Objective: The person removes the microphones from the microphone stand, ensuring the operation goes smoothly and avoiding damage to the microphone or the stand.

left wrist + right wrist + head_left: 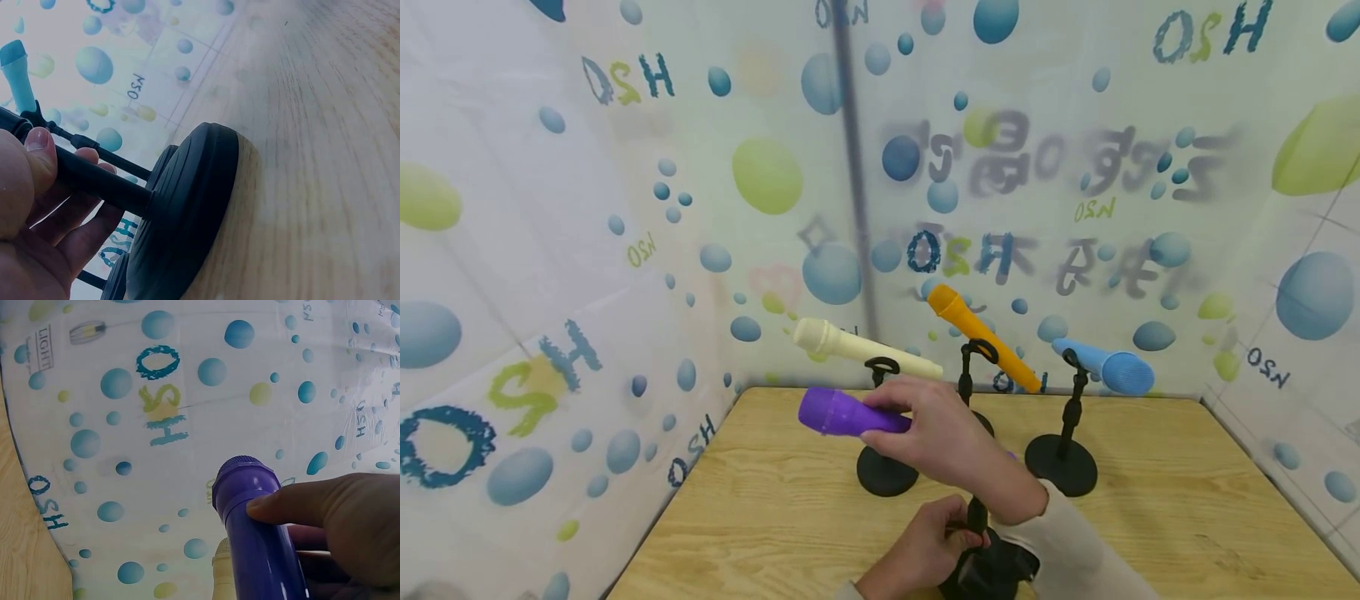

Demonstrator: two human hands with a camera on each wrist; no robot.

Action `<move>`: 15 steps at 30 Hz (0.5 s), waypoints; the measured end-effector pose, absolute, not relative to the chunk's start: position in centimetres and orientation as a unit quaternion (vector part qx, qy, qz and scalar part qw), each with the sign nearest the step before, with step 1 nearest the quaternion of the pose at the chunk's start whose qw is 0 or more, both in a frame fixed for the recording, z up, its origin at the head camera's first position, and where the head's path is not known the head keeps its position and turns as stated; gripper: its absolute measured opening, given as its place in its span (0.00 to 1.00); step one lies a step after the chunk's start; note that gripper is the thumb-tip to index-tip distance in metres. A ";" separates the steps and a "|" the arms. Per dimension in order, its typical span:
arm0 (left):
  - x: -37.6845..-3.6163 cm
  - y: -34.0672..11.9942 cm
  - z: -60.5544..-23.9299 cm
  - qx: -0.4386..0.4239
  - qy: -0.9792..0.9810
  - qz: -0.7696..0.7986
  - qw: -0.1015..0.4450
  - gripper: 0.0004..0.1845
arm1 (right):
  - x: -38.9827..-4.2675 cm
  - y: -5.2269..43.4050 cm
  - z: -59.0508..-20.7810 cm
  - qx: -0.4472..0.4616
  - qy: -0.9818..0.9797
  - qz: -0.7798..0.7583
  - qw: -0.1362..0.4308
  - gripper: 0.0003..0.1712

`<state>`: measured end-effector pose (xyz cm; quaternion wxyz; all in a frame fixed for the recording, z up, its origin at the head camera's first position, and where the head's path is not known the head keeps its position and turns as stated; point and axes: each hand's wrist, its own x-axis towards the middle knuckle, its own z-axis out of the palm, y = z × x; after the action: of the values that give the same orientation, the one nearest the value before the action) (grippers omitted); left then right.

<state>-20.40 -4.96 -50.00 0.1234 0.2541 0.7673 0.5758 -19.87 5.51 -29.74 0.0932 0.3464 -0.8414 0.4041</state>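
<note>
A purple microphone is pinched between the thumb and fingers of my right hand, just behind its head. The right wrist view shows the thumb on the microphone's purple body. Below, my left hand grips the stem of a black microphone stand. In the left wrist view the fingers curl round that stem, above its round base on the table. My right wrist hides the stand's top, so I cannot tell whether the purple microphone touches its clip.
Behind my hands, a cream microphone, an orange microphone and a blue microphone rest on black stands. The wooden table meets walls hung with a dotted printed sheet.
</note>
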 end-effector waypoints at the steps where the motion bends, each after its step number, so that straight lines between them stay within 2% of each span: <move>1: -20.4 -4.9 -50.0 0.255 0.767 0.576 0.124 0.03 | -19.9 5.5 -29.7 0.346 -0.842 0.404 0.094 0.17; 15: -20.6 -5.1 -50.1 0.245 0.766 0.579 0.135 0.03 | -20.2 4.5 -29.5 0.343 -0.846 0.395 0.105 0.18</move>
<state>-20.56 -5.09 -50.11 0.1351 0.2450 0.7661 0.5786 -20.17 4.45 -29.46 0.1047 0.3432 -0.8456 0.3953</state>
